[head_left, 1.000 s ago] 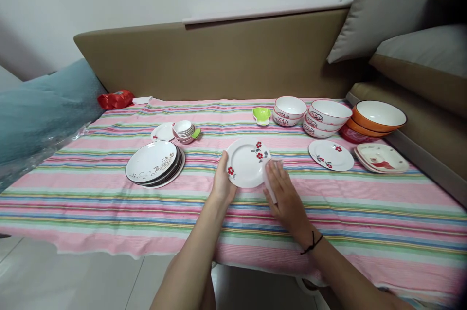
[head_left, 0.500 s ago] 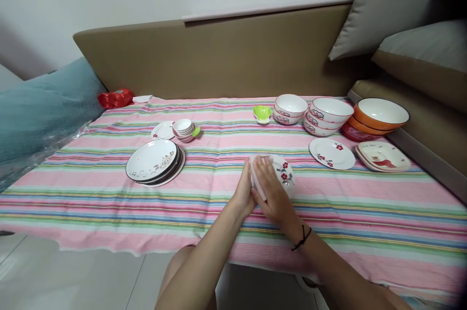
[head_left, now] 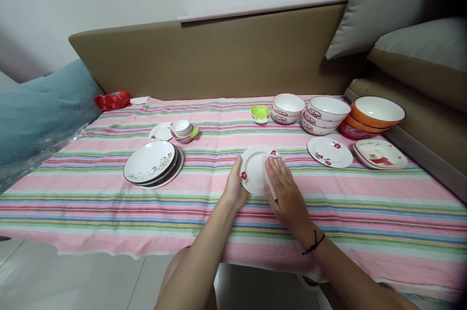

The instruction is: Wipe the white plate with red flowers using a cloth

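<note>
A white plate [head_left: 254, 166] with red flowers is held above the striped cloth, in front of me. My left hand [head_left: 235, 186] grips its left rim, thumb on the upper side and the other fingers mostly hidden beneath. My right hand [head_left: 286, 193] presses a thin white wipe [head_left: 268, 178] flat against the right part of the plate. Its fingers lie close together over the wipe. Further right, a similar flowered plate [head_left: 330, 152] lies on the cloth.
The striped cloth [head_left: 146, 212] bears a stack of dark-rimmed plates [head_left: 149, 161], small dishes [head_left: 181, 127], a green dish [head_left: 260, 113], white bowls [head_left: 326, 108], orange bowls [head_left: 379, 110] and squarish plates [head_left: 381, 153]. A brown backrest [head_left: 211, 62] stands behind.
My right hand has moved the wipe from the plate's left side to its right side, uncovering the left part. The plate has turned, and my left hand has shifted slightly left.
</note>
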`<state>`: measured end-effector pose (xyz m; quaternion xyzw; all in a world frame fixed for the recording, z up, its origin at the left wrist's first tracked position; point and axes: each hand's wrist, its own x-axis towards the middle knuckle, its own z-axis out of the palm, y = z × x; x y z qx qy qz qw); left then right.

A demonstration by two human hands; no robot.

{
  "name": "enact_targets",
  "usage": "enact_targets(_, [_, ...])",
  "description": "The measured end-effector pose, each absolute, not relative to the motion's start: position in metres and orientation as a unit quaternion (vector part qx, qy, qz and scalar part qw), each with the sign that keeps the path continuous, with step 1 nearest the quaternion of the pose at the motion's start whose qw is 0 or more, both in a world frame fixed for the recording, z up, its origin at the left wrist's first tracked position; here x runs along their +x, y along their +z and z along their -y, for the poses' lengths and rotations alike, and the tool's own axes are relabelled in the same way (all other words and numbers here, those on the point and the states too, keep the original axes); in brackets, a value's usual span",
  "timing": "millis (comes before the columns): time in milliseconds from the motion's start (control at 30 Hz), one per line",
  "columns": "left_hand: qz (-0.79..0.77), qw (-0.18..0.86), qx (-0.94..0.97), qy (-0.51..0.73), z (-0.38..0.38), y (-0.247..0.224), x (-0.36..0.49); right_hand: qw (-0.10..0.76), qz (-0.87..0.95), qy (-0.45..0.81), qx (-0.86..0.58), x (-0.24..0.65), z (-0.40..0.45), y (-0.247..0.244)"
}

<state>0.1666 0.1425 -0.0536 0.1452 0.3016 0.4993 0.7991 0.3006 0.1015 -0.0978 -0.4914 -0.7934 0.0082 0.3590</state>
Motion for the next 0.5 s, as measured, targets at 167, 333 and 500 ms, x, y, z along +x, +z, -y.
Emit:
enact_targets(167, [-0.322, 0.803, 0.136, 0.483, -0.137, -0.06, 0.176, 0.372, 0.814, 0.054, -0.443, 0.289, -0.103, -0.091])
enact_targets(333, [-0.292, 0.777, 0.134, 0.541, -0.152, -0.046, 0.15, 0.32, 0.87, 0.07, -0.369, 0.283, -0.092, -0.091])
enact_targets(500, [-0.289, 0.762, 0.156, 0.559, -0.153, -0.041, 0.143, 0.322, 0.839, 0.013, -0.439, 0.298, -0.096, -0.097])
